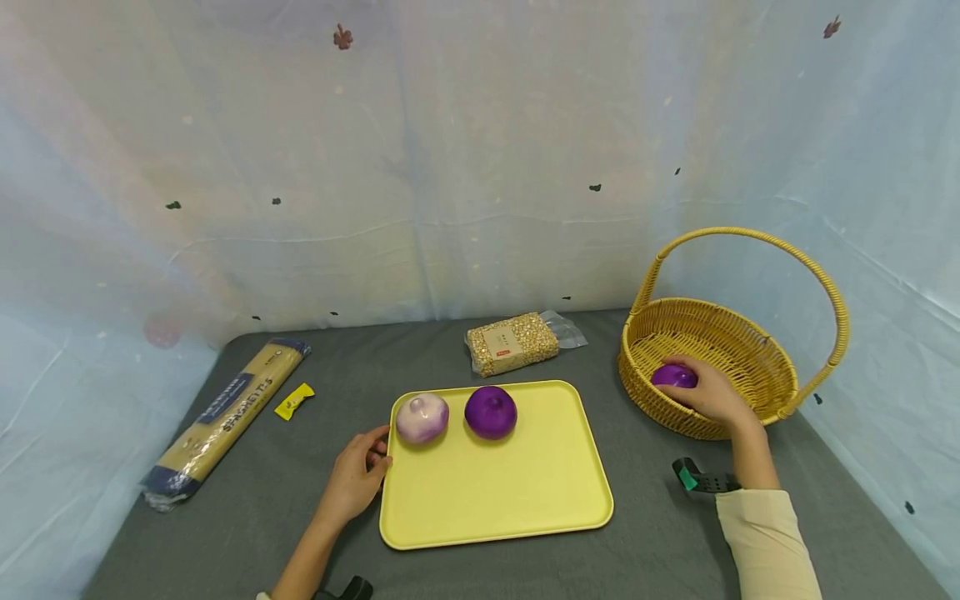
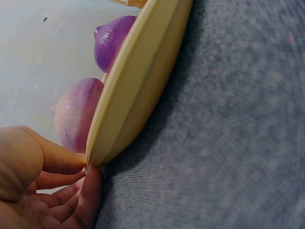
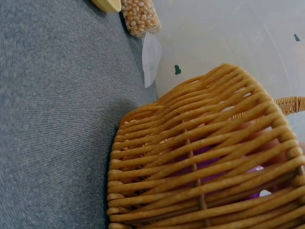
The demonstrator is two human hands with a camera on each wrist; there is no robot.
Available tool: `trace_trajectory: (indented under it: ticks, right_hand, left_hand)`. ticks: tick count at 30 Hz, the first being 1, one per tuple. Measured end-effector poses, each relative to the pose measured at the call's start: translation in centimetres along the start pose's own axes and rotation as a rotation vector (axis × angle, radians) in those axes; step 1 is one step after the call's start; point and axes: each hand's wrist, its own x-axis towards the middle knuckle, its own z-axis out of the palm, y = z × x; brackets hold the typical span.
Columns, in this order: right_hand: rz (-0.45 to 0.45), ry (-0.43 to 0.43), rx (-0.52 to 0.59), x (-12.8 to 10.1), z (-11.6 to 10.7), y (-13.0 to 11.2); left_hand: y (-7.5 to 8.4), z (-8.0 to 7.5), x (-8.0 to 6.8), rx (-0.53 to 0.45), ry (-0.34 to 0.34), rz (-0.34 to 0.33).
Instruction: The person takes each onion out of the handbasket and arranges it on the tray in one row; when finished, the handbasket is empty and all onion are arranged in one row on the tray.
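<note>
A yellow tray (image 1: pixel 525 500) lies on the grey table with a pale pink onion (image 1: pixel 422 417) and a dark purple onion (image 1: pixel 491 412) at its far edge. My left hand (image 1: pixel 358 475) pinches the tray's left rim (image 2: pixel 128 90) between thumb and fingers; the pale onion (image 2: pixel 76 114) and the purple onion (image 2: pixel 112 40) show above that rim in the left wrist view. My right hand (image 1: pixel 708 392) reaches into the woven yellow basket (image 1: pixel 757 333) and curls over a third purple onion (image 1: pixel 672 375). In the right wrist view the basket wall (image 3: pixel 200 157) hides most of that onion (image 3: pixel 205 155).
A spaghetti packet (image 1: pixel 225 417) and a small yellow tag (image 1: pixel 294 401) lie at the left. A bag of grains (image 1: pixel 513 342) sits behind the tray. A dark clip with a green tip (image 1: pixel 697 479) lies near my right forearm. Pale cloth walls enclose the table.
</note>
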Motion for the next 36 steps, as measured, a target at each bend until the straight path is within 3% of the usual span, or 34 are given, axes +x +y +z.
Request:
trace_trajectory:
  ticks: [11,25,36]
  right_hand:
    - [0.082,0.014,0.072,-0.3,-0.2,-0.7]
    - [0.116,0.090,0.143,-0.4,-0.9,-1.1]
    - [0.070,0.149,0.151,0.1,-1.6,-2.7]
  left_hand:
    - [0.0,0.0,-0.2,-0.002,0.005,0.002]
    - [-0.1,0.1,0.0,0.003,0.002,0.001]
    - [-0.2,0.1,0.0,0.031,0.000,-0.001]
